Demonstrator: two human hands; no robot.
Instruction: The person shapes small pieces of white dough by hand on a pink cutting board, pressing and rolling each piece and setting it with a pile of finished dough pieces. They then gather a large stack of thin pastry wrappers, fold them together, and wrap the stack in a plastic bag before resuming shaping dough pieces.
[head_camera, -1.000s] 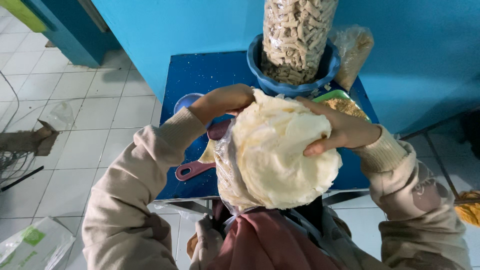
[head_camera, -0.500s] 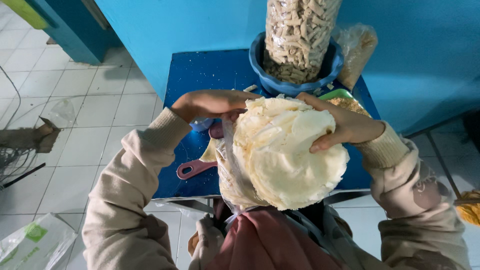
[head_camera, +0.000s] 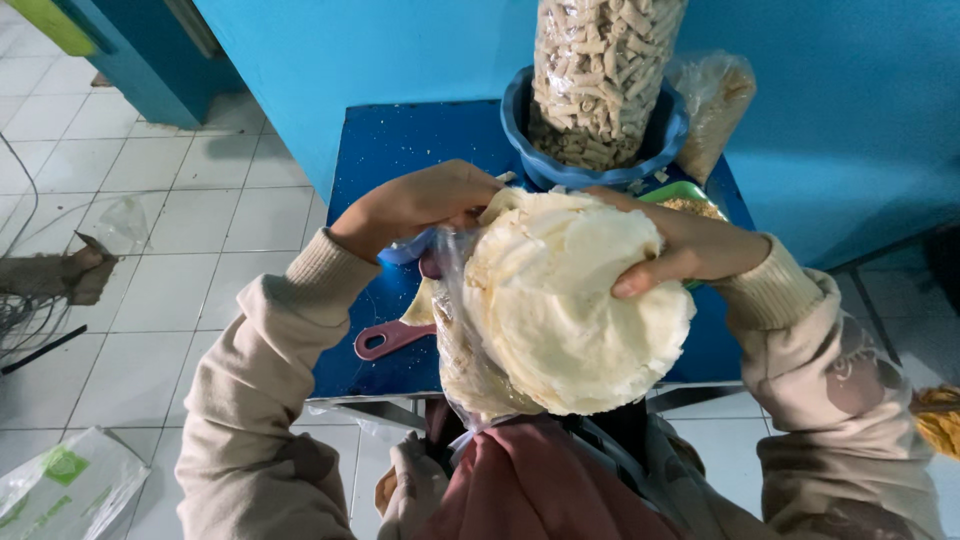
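Both hands clasp a stack of round crackers (head_camera: 575, 300): the right hand (head_camera: 690, 245) curls over its upper right edge with the thumb pressed on the top face, and the left hand (head_camera: 420, 205) closes on the upper left edge, where it also pinches the mouth of a clear plastic bag (head_camera: 455, 345) that wraps the stack's left and lower side. The stack is held tilted above the near edge of a blue table (head_camera: 385, 150), just over the person's lap. Behind it, close to the hands, a blue basin (head_camera: 590, 165) holds a tall clear bag of stick-shaped snacks (head_camera: 605, 60), with a smaller bag of crumbs (head_camera: 715, 100) beside it against the blue wall. A pink handle (head_camera: 390, 338) pokes out on the table under the left forearm; what it belongs to is hidden. The crackers are pale cream, thin, wavy-surfaced and stacked unevenly, with browner edges showing through the plastic.
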